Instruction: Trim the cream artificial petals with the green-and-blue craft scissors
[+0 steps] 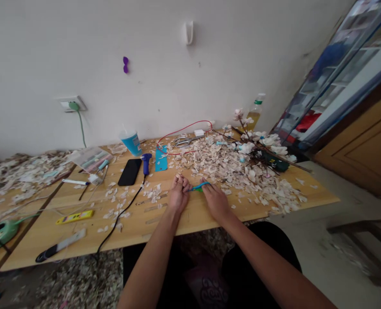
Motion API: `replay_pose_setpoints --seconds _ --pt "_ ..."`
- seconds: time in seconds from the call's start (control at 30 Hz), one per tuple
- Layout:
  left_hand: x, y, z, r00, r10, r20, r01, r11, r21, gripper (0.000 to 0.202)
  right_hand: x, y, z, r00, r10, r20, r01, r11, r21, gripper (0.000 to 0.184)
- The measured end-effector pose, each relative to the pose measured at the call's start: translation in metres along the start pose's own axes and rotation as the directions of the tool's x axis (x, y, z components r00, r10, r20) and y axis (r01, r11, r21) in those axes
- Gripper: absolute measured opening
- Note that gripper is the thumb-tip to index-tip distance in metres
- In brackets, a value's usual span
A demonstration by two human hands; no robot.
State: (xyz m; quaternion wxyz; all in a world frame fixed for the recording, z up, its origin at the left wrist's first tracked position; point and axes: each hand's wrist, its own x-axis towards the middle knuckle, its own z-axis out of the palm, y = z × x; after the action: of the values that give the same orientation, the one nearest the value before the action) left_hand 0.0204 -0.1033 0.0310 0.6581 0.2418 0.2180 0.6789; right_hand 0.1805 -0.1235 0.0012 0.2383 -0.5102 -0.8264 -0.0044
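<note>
My left hand [178,191] rests near the table's front edge, its fingers curled closed in a pinch. What lies in that pinch is too small to make out. A narrow, curved blue and green thing [199,186] spans the gap between my hands; its kind does not show clearly. Over its right end, my right hand [214,199] bends its fingers and holds it, hiding part of it. The blue end on the other side reaches the edge of my left hand. Pale dried petals or shavings [216,159] lie in a heap just beyond both hands.
Left of my hands are a blue glue gun [146,163], a black phone [129,172], a blue cup [131,143] and a yellow cutter [75,217]. Behind lie scissors [184,141] and a blue card [161,159]. Flowering branches [258,143] and a bottle [255,112] stand right.
</note>
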Motion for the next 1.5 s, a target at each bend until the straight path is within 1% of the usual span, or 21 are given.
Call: replay_pose_setpoints --seconds 0.07,0.13,0.27,0.37,0.53,0.6,0.67,0.73,0.77,0.83,0.9,0.97,1.0,1.07,1.1,1.17,1.23,1.27,1.33,1.43,1.5 --pt "0.0 -0.002 0.008 0.995 0.067 -0.07 -0.07 0.996 -0.046 0.021 0.0 -0.002 0.0 1.0 -0.012 0.022 0.012 1.0 -0.018 0.049" --pt "0.001 -0.004 0.015 0.97 0.141 -0.198 -0.158 0.985 -0.071 0.019 -0.001 -0.003 0.0 1.0 -0.004 0.025 0.005 0.999 -0.032 0.048" --pt "0.008 -0.007 0.023 0.889 0.18 -0.421 -0.232 0.97 -0.076 0.021 0.001 -0.002 0.002 1.0 0.025 -0.01 -0.025 0.999 -0.027 0.048" --pt "0.018 -0.008 0.019 0.823 0.188 -0.537 -0.258 0.964 -0.057 0.024 0.01 0.0 0.006 0.998 0.045 -0.039 -0.042 0.997 0.065 0.047" --pt "0.028 -0.004 0.015 0.785 0.223 -0.578 -0.295 0.955 -0.031 0.026 0.029 0.001 0.015 0.986 0.056 -0.156 0.002 0.938 0.348 0.04" --pt "0.028 -0.001 0.018 0.772 0.259 -0.58 -0.325 0.946 -0.01 0.025 0.033 0.001 0.019 0.97 0.091 -0.225 0.038 0.859 0.51 0.038" --pt "0.025 0.002 0.023 0.757 0.305 -0.578 -0.368 0.93 0.01 0.024 0.033 -0.001 0.022 0.954 0.172 -0.247 0.026 0.771 0.636 0.034" --pt "0.02 0.002 0.029 0.738 0.399 -0.544 -0.432 0.899 0.073 0.022 0.032 -0.004 0.022 0.948 0.219 -0.23 -0.006 0.737 0.676 0.031" --pt "0.018 0.001 0.032 0.727 0.462 -0.507 -0.466 0.875 0.129 0.022 0.031 -0.006 0.021 0.953 0.208 -0.222 -0.014 0.759 0.651 0.031" --pt "0.012 -0.002 0.036 0.699 0.586 -0.41 -0.523 0.81 0.266 0.024 0.029 -0.011 0.015 0.977 0.131 -0.171 -0.028 0.864 0.502 0.031" --pt "0.006 -0.007 0.04 0.691 0.645 -0.326 -0.54 0.76 0.361 0.026 0.03 -0.016 0.007 0.995 0.086 -0.053 -0.068 0.956 0.286 0.029" --pt "0.004 -0.008 0.042 0.712 0.646 -0.275 -0.532 0.752 0.389 0.026 0.034 -0.017 -0.001 0.994 0.098 0.047 -0.105 0.981 0.164 0.025" --pt "0.003 -0.006 0.041 0.73 0.638 -0.245 -0.524 0.753 0.399 0.025 0.037 -0.016 -0.004 0.994 0.1 0.054 -0.108 0.981 0.159 0.023" --pt "0.006 0.003 0.036 0.76 0.631 -0.154 -0.497 0.719 0.486 0.02 0.04 -0.008 -0.007 0.997 0.076 -0.006 -0.072 0.973 0.217 0.025" --pt "0.009 0.008 0.03 0.768 0.634 -0.095 -0.48 0.667 0.569 0.017 0.04 -0.003 -0.007 0.996 0.075 -0.056 -0.058 0.967 0.246 0.027" --pt "0.016 0.019 0.016 0.769 0.639 0.034 -0.437 0.486 0.756 0.013 0.038 0.008 -0.003 0.98 0.119 -0.156 -0.075 0.962 0.263 0.031" --pt "0.023 0.024 -0.001 0.758 0.639 0.133 -0.41 0.308 0.859 0.01 0.033 0.017 0.004 0.959 0.169 -0.227 -0.11 0.962 0.249 0.036" --pt "0.026 0.025 -0.009 0.761 0.627 0.165 -0.405 0.261 0.876 0.008 0.03 0.02 0.008 0.952 0.18 -0.247 -0.121 0.964 0.238 0.038" --pt "0.03 0.022 -0.023 0.792 0.574 0.207 -0.408 0.245 0.88 0.005 0.026 0.022 0.014 0.952 0.175 -0.251 -0.117 0.967 0.228 0.042" --pt "0.031 0.015 -0.036 0.855 0.472 0.212 -0.385 0.306 0.871 0.009 0.024 0.022 0.016 0.963 0.165 -0.213 -0.116 0.967 0.228 0.041" --pt "0.031 0.013 -0.041 0.875 0.447 0.186 -0.356 0.333 0.873 0.014 0.024 0.022 0.014 0.964 0.164 -0.21 -0.115 0.967 0.227 0.037"
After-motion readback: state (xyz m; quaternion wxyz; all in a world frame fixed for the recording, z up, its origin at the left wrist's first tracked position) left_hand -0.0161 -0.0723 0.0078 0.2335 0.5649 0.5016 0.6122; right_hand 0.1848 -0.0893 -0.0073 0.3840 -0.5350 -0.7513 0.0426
